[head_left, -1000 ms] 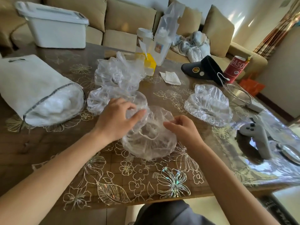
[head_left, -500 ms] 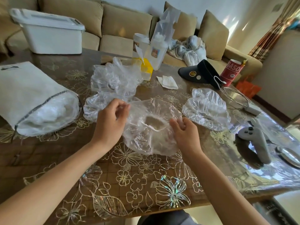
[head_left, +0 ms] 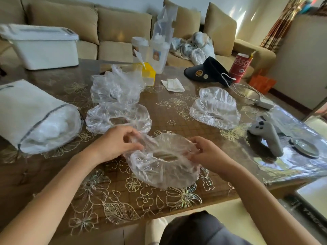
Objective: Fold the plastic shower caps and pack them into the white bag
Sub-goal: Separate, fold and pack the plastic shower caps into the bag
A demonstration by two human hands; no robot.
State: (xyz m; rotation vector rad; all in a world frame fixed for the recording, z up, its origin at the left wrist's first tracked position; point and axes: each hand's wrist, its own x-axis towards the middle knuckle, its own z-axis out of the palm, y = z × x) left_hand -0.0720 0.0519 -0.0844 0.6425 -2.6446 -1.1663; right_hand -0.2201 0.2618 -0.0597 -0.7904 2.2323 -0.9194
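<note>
A clear plastic shower cap (head_left: 162, 170) lies spread on the table's near middle, its elastic opening facing up. My left hand (head_left: 116, 144) pinches its left rim and my right hand (head_left: 203, 154) pinches its right rim. Another flat cap (head_left: 118, 117) lies just behind, with a crumpled heap of caps (head_left: 116, 85) farther back. One more cap (head_left: 215, 108) rests at the right. The white bag (head_left: 30, 112) lies on its side at the left, mouth toward me, with white plastic showing inside.
A grey controller (head_left: 269, 135) and a small dish (head_left: 306, 147) sit at the right edge. A white lidded bin (head_left: 44, 46), yellow box (head_left: 148, 75), bottles, black visor (head_left: 207, 71), red can (head_left: 240, 66) and crumpled tissue (head_left: 173, 84) stand farther back. A sofa runs behind.
Both hands drew the cap toward me, away from the cap behind it, and spread it out flat with the opening up. The grips shifted to its left and right rims.
</note>
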